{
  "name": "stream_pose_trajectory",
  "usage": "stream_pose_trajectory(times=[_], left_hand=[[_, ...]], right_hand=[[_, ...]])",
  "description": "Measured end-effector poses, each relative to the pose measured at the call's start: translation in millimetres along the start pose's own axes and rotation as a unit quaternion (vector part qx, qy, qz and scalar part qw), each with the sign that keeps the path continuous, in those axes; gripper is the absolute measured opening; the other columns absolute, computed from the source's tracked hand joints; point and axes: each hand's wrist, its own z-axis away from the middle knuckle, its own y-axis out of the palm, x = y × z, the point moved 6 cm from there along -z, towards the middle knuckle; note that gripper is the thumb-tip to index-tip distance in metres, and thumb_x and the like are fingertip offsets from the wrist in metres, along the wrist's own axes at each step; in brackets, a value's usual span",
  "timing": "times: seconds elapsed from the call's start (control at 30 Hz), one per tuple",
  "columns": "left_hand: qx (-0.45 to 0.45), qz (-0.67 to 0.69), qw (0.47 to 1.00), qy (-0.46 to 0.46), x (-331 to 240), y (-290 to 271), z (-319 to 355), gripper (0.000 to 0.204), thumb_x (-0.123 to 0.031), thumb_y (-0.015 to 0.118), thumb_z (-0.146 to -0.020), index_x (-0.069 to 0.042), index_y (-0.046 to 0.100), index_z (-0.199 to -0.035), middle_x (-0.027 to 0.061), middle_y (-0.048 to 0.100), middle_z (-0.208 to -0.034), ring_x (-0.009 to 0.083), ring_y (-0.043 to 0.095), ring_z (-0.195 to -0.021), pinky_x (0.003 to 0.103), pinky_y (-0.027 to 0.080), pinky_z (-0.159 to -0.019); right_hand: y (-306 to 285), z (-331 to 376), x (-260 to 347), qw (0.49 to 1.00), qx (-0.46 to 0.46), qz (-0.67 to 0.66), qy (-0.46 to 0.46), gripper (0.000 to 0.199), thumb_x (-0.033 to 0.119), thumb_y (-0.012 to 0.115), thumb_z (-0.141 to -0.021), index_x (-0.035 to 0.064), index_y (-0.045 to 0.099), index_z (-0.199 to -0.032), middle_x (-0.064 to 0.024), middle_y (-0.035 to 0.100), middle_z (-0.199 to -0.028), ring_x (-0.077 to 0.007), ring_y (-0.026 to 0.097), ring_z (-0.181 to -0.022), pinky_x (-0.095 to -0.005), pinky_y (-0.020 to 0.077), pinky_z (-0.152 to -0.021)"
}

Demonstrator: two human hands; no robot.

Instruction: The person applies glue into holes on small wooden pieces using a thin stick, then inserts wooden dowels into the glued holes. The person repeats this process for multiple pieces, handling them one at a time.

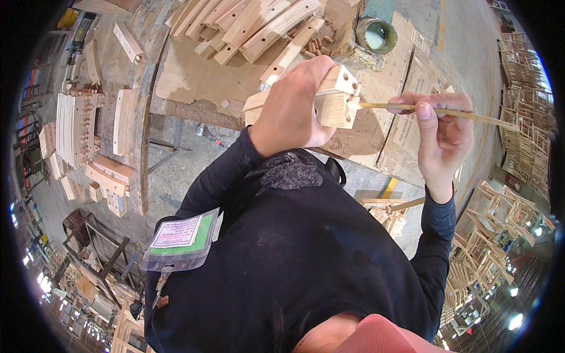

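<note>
My left hand (291,109) is wrapped round pale wooden rails (335,112), whose drilled ends face right. At least two are in the grip; my fingers and palm hide much of them. A thin wooden stick (494,119) is pinched in my right hand (440,126), lying nearly level. Its whitish tip meets the end of the lower rail, beside the holes. Whether the tip is a brush or just coated cannot be made out. Beyond my hands stands a greenish, crusted pot (360,36) with white liquid inside, probably glue.
Curved, drilled wooden pieces (253,26) are heaped at the far side on cardboard (188,82), with small dowels (318,48) beside them. More rails (73,129) stand in rows on the left bench (132,182). Wooden frames (482,235) are stacked at the right.
</note>
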Motion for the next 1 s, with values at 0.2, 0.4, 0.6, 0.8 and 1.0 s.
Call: stream_pose_trajectory(times=[0.2,0.4,0.6,0.8,1.0], left_hand=[[-0.014,0.011,1.0,-0.002,-0.4,-1.9,-0.5,0.048,-0.005,0.082,-0.064,-0.002,0.056,-0.104,0.0164,0.064,-0.092,0.0342,0.066,-0.085,0.036,0.051,-0.074],[-0.015,0.016,1.0,0.001,-1.2,-3.8,0.5,0.049,-0.005,0.082,-0.064,-0.002,0.055,-0.105,0.0169,0.064,-0.093,0.0345,0.066,-0.085,0.035,0.051,-0.073],[-0.024,0.021,0.999,0.007,0.6,-7.5,0.2,0.05,-0.005,0.082,-0.064,-0.001,0.054,-0.106,0.0174,0.064,-0.092,0.0347,0.066,-0.084,0.035,0.051,-0.073],[-0.032,-0.001,0.999,0.014,-0.1,-7.8,-1.1,0.052,-0.005,0.082,-0.063,-0.001,0.054,-0.106,0.0184,0.064,-0.093,0.0355,0.066,-0.084,0.036,0.052,-0.073],[-0.036,0.001,0.999,0.025,-2.5,-8.0,-2.3,0.054,-0.006,0.083,-0.062,0.0,0.055,-0.108,0.0188,0.064,-0.093,0.0357,0.066,-0.085,0.037,0.052,-0.074]], right_hand=[[0.5,-1.6,4.5,1.0,-0.004,0.018,-0.008,0.014,0.004,0.06,-0.099,-0.0005,0.048,-0.105,-0.0221,0.071,-0.096,-0.0247,0.073,-0.091,-0.0317,0.0592,-0.079],[4.2,-4.4,8.9,1.0,-0.018,-0.018,0.0,0.015,0.005,0.06,-0.099,-0.0006,0.048,-0.106,-0.0225,0.071,-0.096,-0.0247,0.073,-0.091,-0.0316,0.0592,-0.079],[-1.2,2.4,22.5,1.0,-0.009,0.02,0.011,0.015,0.004,0.059,-0.099,-0.0016,0.048,-0.106,-0.0212,0.071,-0.096,-0.0247,0.073,-0.091,-0.0317,0.0591,-0.079],[8.6,2.4,22.6,0.999,0.011,0.033,-0.02,0.016,0.003,0.062,-0.097,-0.0015,0.049,-0.104,-0.0177,0.071,-0.094,-0.0228,0.073,-0.09,-0.0316,0.0586,-0.079],[10.8,2.0,18.1,0.999,0.032,0.03,0.0,0.016,0.002,0.062,-0.097,-0.0015,0.049,-0.104,-0.0193,0.071,-0.096,-0.0218,0.073,-0.088,-0.0315,0.0586,-0.079]])
